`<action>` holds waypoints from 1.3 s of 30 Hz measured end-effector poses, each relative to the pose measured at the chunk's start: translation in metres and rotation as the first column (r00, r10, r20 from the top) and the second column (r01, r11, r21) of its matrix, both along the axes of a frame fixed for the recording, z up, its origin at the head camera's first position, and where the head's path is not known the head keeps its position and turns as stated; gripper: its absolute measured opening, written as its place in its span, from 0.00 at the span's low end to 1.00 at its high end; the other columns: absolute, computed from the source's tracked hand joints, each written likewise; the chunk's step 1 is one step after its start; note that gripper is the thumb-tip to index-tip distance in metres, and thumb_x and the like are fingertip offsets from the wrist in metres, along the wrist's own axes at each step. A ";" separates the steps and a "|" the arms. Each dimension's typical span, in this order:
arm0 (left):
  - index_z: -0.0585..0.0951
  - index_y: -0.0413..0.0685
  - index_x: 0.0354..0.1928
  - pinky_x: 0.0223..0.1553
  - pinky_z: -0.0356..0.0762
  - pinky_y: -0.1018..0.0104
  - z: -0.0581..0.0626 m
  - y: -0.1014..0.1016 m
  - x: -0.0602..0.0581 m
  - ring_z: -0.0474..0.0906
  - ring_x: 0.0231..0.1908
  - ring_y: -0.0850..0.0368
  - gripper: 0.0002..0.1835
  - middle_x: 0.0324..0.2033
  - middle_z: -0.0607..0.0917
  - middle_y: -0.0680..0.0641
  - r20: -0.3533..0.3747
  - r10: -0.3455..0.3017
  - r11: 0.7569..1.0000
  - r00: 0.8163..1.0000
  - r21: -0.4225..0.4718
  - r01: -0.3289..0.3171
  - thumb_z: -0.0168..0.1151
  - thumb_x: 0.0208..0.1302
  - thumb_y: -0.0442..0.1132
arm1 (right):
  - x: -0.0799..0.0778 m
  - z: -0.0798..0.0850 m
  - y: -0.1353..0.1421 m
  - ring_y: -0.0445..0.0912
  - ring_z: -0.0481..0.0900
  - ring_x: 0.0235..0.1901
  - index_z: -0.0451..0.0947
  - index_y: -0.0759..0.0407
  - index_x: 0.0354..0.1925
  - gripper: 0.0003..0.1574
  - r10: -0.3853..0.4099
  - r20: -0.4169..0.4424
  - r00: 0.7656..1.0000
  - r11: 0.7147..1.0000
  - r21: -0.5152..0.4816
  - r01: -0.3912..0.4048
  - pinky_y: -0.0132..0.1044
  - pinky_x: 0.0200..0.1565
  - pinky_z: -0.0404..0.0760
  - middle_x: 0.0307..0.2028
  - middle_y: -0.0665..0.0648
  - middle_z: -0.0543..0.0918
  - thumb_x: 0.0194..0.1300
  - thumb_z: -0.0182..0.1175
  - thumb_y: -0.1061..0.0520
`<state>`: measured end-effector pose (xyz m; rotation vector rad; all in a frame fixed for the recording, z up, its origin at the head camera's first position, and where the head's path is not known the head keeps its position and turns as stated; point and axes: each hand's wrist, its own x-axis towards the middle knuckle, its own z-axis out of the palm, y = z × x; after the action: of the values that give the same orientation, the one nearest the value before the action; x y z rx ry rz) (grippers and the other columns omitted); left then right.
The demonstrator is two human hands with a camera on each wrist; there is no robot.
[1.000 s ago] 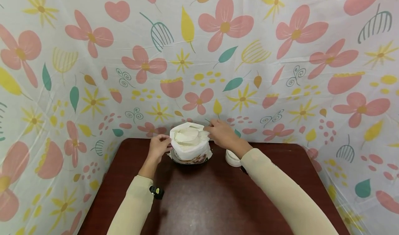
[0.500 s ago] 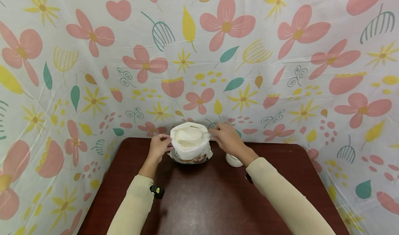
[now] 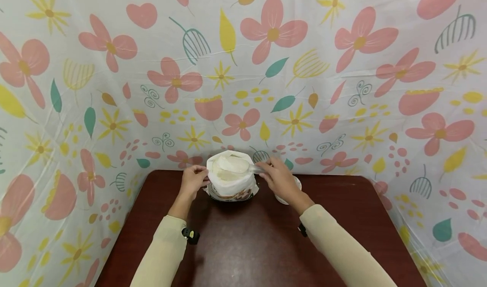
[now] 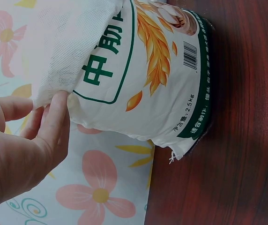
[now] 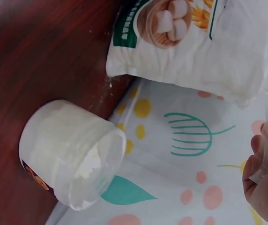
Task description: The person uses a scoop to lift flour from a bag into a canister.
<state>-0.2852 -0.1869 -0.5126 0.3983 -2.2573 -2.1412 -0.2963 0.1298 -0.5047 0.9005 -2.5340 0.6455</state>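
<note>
A white flour bag (image 3: 232,187) with its top rolled open stands near the table's far edge. My left hand (image 3: 193,180) pinches the left side of its rim; in the left wrist view, thumb and fingers hold the folded white cloth of the flour bag (image 4: 124,70). My right hand (image 3: 280,181) grips the handle of a translucent scoop (image 3: 251,168). The scoop's bowl, heaped with white flour (image 3: 233,164), is over the bag's mouth. In the right wrist view, my right hand (image 5: 265,173) shows only at the edge, around the clear handle.
A white translucent jar (image 5: 63,145), open at the top with white powder inside, stands right of the bag, partly behind my right hand in the head view. White specks dot the dark red table (image 3: 243,244). A floral curtain (image 3: 323,88) hangs directly behind.
My right hand has shifted a little right and lower, turning so the scoop lies more level, its heaped bowl showing more plainly. My left hand stays on the rim.
</note>
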 end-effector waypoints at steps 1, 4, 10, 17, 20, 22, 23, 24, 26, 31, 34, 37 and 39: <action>0.79 0.27 0.55 0.47 0.91 0.56 0.000 0.000 0.000 0.84 0.36 0.54 0.14 0.41 0.82 0.38 0.001 0.002 1.000 1.000 0.001 -0.002 0.59 0.75 0.32 | 0.001 -0.001 0.000 0.50 0.74 0.41 0.82 0.55 0.63 0.22 -0.002 0.000 1.000 1.000 -0.013 0.002 0.42 0.39 0.77 0.44 0.57 0.77 0.73 0.65 0.57; 0.79 0.28 0.55 0.49 0.91 0.54 -0.001 -0.001 0.000 0.84 0.36 0.53 0.14 0.41 0.82 0.38 0.001 0.003 1.000 1.000 0.006 -0.003 0.59 0.75 0.32 | 0.002 -0.004 0.000 0.49 0.74 0.40 0.82 0.55 0.63 0.22 -0.013 -0.003 1.000 0.999 -0.041 0.013 0.41 0.38 0.76 0.43 0.56 0.77 0.73 0.65 0.56; 0.79 0.28 0.55 0.50 0.91 0.53 0.000 -0.002 0.000 0.84 0.38 0.51 0.14 0.41 0.81 0.39 -0.001 -0.002 1.000 1.000 0.010 0.002 0.59 0.75 0.32 | 0.003 -0.007 0.001 0.48 0.74 0.39 0.82 0.54 0.63 0.22 -0.017 -0.032 0.999 0.997 -0.073 0.014 0.41 0.38 0.76 0.43 0.55 0.77 0.72 0.66 0.57; 0.79 0.28 0.55 0.49 0.91 0.53 -0.001 -0.002 0.000 0.84 0.35 0.54 0.14 0.41 0.81 0.39 -0.004 -0.001 1.000 1.000 0.005 0.001 0.59 0.75 0.32 | 0.005 -0.002 0.008 0.47 0.72 0.38 0.82 0.51 0.64 0.22 -0.032 -0.008 0.999 0.996 -0.089 0.031 0.40 0.36 0.75 0.43 0.55 0.77 0.73 0.65 0.56; 0.79 0.28 0.56 0.48 0.91 0.54 0.000 -0.002 0.000 0.84 0.35 0.55 0.14 0.41 0.81 0.38 -0.002 -0.002 1.000 1.000 0.006 0.002 0.59 0.75 0.32 | 0.006 0.001 0.012 0.47 0.71 0.37 0.82 0.50 0.64 0.23 -0.036 -0.001 0.999 0.996 -0.084 0.036 0.39 0.36 0.74 0.42 0.54 0.75 0.73 0.64 0.56; 0.79 0.28 0.56 0.48 0.91 0.55 0.000 -0.002 0.000 0.84 0.35 0.55 0.14 0.41 0.81 0.38 -0.001 -0.003 1.000 1.000 0.008 0.003 0.60 0.75 0.32 | 0.006 0.004 0.015 0.47 0.70 0.37 0.82 0.51 0.64 0.23 -0.034 -0.012 0.999 0.996 -0.082 0.033 0.39 0.36 0.74 0.41 0.55 0.75 0.73 0.65 0.57; 0.79 0.28 0.56 0.47 0.91 0.55 0.000 -0.002 0.000 0.84 0.35 0.55 0.14 0.41 0.81 0.38 -0.002 -0.003 1.000 1.000 0.007 0.003 0.60 0.75 0.32 | 0.006 0.005 0.017 0.47 0.70 0.37 0.82 0.52 0.63 0.23 -0.031 -0.018 0.999 0.996 -0.085 0.030 0.39 0.36 0.74 0.41 0.55 0.75 0.72 0.65 0.58; 0.79 0.27 0.55 0.47 0.91 0.55 0.000 -0.001 0.000 0.84 0.34 0.56 0.14 0.41 0.82 0.38 -0.004 -0.005 1.000 1.000 0.006 0.005 0.60 0.75 0.32 | 0.005 0.006 0.019 0.47 0.70 0.37 0.82 0.53 0.63 0.23 -0.026 -0.031 0.999 0.996 -0.091 0.023 0.40 0.36 0.74 0.41 0.56 0.75 0.71 0.66 0.59; 0.79 0.28 0.55 0.48 0.91 0.55 0.000 -0.001 0.000 0.84 0.34 0.55 0.14 0.41 0.81 0.38 -0.004 -0.004 1.000 1.000 0.003 0.004 0.59 0.75 0.32 | 0.005 0.007 0.023 0.47 0.69 0.36 0.82 0.54 0.63 0.23 -0.026 -0.036 0.999 0.995 -0.095 0.022 0.39 0.36 0.73 0.41 0.57 0.75 0.71 0.66 0.60; 0.79 0.28 0.55 0.51 0.90 0.50 0.001 0.000 0.001 0.84 0.37 0.52 0.14 0.42 0.81 0.37 -0.006 -0.003 1.000 1.000 -0.008 0.003 0.59 0.75 0.33 | 0.006 0.012 0.037 0.45 0.70 0.34 0.81 0.53 0.64 0.25 -0.053 -0.006 0.999 0.996 -0.077 0.052 0.37 0.32 0.72 0.43 0.56 0.75 0.71 0.66 0.59; 0.79 0.28 0.56 0.56 0.87 0.44 0.000 0.000 0.000 0.85 0.39 0.49 0.15 0.43 0.81 0.36 -0.006 -0.006 1.000 1.000 -0.006 0.006 0.59 0.75 0.33 | 0.008 0.015 0.047 0.46 0.71 0.36 0.81 0.53 0.65 0.25 -0.065 0.002 0.998 0.995 -0.074 0.065 0.37 0.32 0.72 0.44 0.56 0.76 0.71 0.67 0.60; 0.79 0.28 0.56 0.57 0.86 0.43 -0.001 -0.001 -0.001 0.85 0.40 0.49 0.15 0.44 0.81 0.36 -0.001 -0.007 1.000 1.000 -0.005 0.007 0.59 0.75 0.33 | 0.011 0.018 0.058 0.46 0.69 0.36 0.80 0.53 0.65 0.26 -0.070 0.000 0.998 0.995 -0.078 0.070 0.37 0.32 0.71 0.44 0.56 0.75 0.70 0.67 0.61; 0.79 0.29 0.56 0.55 0.88 0.47 -0.001 -0.001 -0.001 0.85 0.40 0.49 0.14 0.44 0.81 0.36 0.003 -0.003 1.000 1.000 -0.006 0.003 0.59 0.75 0.33 | 0.013 0.019 0.066 0.46 0.68 0.37 0.80 0.52 0.65 0.27 -0.072 -0.003 0.997 0.994 -0.079 0.072 0.37 0.32 0.70 0.43 0.56 0.74 0.70 0.67 0.62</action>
<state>-0.2865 -0.1883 -0.5134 0.3987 -2.2665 -2.1363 -0.2836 0.1954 -0.4858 0.7794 -2.5042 0.7134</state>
